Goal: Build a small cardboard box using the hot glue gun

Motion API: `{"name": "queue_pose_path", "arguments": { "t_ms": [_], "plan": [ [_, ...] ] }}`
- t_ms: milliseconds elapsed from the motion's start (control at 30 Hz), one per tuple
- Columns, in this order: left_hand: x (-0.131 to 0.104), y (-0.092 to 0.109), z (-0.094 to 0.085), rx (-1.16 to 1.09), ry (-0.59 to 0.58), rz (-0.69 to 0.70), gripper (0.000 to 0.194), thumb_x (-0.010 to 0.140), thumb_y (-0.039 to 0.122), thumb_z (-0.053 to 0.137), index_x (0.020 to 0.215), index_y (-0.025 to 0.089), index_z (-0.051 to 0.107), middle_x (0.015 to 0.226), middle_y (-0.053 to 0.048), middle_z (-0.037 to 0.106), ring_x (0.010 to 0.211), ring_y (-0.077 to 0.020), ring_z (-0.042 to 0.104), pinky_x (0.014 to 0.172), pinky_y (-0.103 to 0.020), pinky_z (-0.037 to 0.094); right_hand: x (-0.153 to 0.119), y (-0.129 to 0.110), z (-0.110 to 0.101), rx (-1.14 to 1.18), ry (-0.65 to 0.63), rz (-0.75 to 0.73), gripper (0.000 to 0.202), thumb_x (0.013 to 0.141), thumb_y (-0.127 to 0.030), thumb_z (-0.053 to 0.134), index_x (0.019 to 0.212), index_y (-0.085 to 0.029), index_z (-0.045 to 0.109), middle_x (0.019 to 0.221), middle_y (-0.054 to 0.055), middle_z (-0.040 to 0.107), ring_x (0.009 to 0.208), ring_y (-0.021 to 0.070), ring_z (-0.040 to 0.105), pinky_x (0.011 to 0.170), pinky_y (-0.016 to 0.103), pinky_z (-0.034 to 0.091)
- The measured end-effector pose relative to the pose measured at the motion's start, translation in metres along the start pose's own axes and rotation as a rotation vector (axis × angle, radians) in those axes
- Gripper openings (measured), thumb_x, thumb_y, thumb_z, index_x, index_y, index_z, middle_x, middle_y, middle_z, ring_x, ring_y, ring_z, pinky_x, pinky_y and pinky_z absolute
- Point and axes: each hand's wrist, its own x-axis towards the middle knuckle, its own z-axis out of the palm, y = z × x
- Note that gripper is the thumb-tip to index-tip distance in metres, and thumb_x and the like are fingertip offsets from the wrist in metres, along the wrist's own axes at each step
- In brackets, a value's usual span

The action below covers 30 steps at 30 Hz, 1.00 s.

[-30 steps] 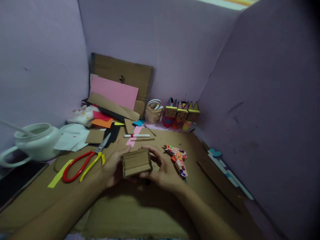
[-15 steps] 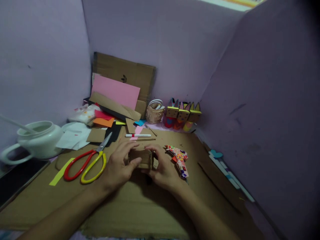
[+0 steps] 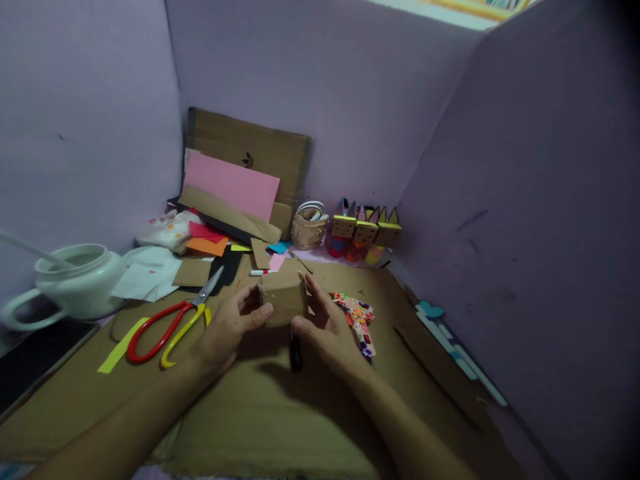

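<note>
A small cardboard box (image 3: pixel 284 300) is held up between my two hands over the cardboard sheet (image 3: pixel 260 427). My left hand (image 3: pixel 235 323) grips its left side, thumb on the near face. On the right side, my right hand (image 3: pixel 327 327) holds it with the fingers behind the edge and the thumb at the lower corner. Just below the box lies a black object (image 3: pixel 296 353), possibly a handle; its upper end is hidden. Right of my right hand sits a glue gun with a floral pattern (image 3: pixel 361 317). Scissors with red and yellow handles (image 3: pixel 183 320) lie left of my left hand.
A white pot (image 3: pixel 80 280) stands at the left beside a dark flat panel (image 3: pixel 40 360). Paper and cardboard pieces (image 3: pixel 230 187) pile against the back wall. A small basket (image 3: pixel 309 227) and several eared cardboard figures (image 3: pixel 367 230) stand behind. White sticks (image 3: pixel 457 350) lie right.
The box has been raised and tilted, so a flat face now shows instead of its hollow inside. Both hands still hold it. More of the black object below shows; the marker behind is partly covered.
</note>
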Motion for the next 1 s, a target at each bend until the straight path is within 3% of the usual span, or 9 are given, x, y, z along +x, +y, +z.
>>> {"name": "queue_pose_path", "arguments": {
  "t_ms": [133, 233, 433, 567, 667, 767, 867, 1000],
  "plan": [
    [-0.001, 0.005, 0.003, -0.155, -0.055, -0.143, 0.073, 0.06, 0.032, 0.083, 0.124, 0.014, 0.052, 0.113, -0.014, 0.066, 0.104, -0.0307, 0.063, 0.083, -0.038, 0.055, -0.002, -0.001, 0.003, -0.058, -0.073, -0.024, 0.084, 0.065, -0.032, 0.079, 0.139, -0.03, 0.04, 0.15, 0.008, 0.034, 0.133, 0.0295, 0.04, 0.101, 0.045, 0.044],
    [-0.002, 0.002, 0.004, -0.153, -0.077, -0.166, 0.077, 0.059, 0.036, 0.085, 0.125, 0.017, 0.05, 0.113, -0.014, 0.066, 0.099, -0.0292, 0.065, 0.077, -0.036, 0.056, -0.003, -0.007, 0.005, -0.144, -0.073, -0.001, 0.093, 0.059, -0.033, 0.083, 0.14, -0.026, 0.038, 0.145, 0.012, 0.04, 0.13, 0.0312, 0.043, 0.103, 0.047, 0.041],
    [-0.009, -0.016, 0.012, -0.188, -0.206, -0.153, 0.059, 0.067, 0.04, 0.079, 0.117, 0.02, 0.056, 0.117, -0.012, 0.065, 0.103, -0.0268, 0.064, 0.088, -0.036, 0.052, -0.009, -0.014, 0.012, -0.365, 0.121, 0.022, 0.111, 0.042, -0.028, 0.091, 0.137, -0.023, 0.033, 0.136, 0.015, 0.047, 0.125, 0.0347, 0.046, 0.107, 0.051, 0.035],
    [-0.006, -0.017, 0.005, -0.058, -0.225, -0.157, 0.065, 0.068, 0.048, 0.075, 0.123, 0.02, 0.055, 0.122, -0.015, 0.062, 0.105, -0.0302, 0.063, 0.082, -0.035, 0.053, -0.01, -0.01, 0.005, -0.347, 0.137, -0.031, 0.09, 0.055, -0.027, 0.086, 0.131, -0.024, 0.037, 0.126, 0.012, 0.055, 0.115, 0.0289, 0.055, 0.101, 0.046, 0.042],
    [0.001, -0.009, -0.007, 0.033, -0.116, 0.022, 0.084, 0.058, 0.041, 0.084, 0.132, 0.021, 0.048, 0.135, -0.014, 0.053, 0.128, -0.0305, 0.046, 0.098, -0.032, 0.044, -0.006, -0.007, -0.004, -0.155, -0.008, -0.039, 0.073, 0.065, -0.032, 0.08, 0.128, -0.026, 0.044, 0.127, 0.01, 0.057, 0.115, 0.0264, 0.057, 0.097, 0.043, 0.046],
    [0.004, 0.001, -0.014, 0.124, -0.256, 0.031, 0.088, 0.054, 0.026, 0.086, 0.133, 0.022, 0.048, 0.143, -0.013, 0.045, 0.135, -0.0338, 0.035, 0.101, -0.036, 0.042, -0.002, -0.006, -0.009, 0.002, -0.119, 0.006, 0.071, 0.066, -0.042, 0.078, 0.128, -0.026, 0.048, 0.136, 0.01, 0.053, 0.123, 0.0287, 0.052, 0.099, 0.045, 0.044],
    [0.001, 0.005, -0.014, 0.155, -0.346, 0.039, 0.081, 0.059, 0.019, 0.082, 0.133, 0.024, 0.049, 0.142, -0.011, 0.048, 0.133, -0.0337, 0.039, 0.101, -0.039, 0.043, -0.003, -0.006, -0.008, 0.032, -0.118, 0.033, 0.07, 0.067, -0.044, 0.077, 0.129, -0.026, 0.05, 0.137, 0.01, 0.053, 0.124, 0.0301, 0.052, 0.1, 0.047, 0.043],
    [-0.004, 0.007, -0.01, 0.243, -0.311, 0.131, 0.072, 0.061, 0.019, 0.08, 0.128, 0.023, 0.054, 0.136, -0.01, 0.054, 0.125, -0.0325, 0.049, 0.101, -0.04, 0.043, -0.006, -0.006, -0.007, -0.004, -0.108, 0.004, 0.067, 0.067, -0.044, 0.077, 0.127, -0.027, 0.053, 0.128, 0.009, 0.061, 0.118, 0.0303, 0.056, 0.096, 0.047, 0.046]
  ]
}}
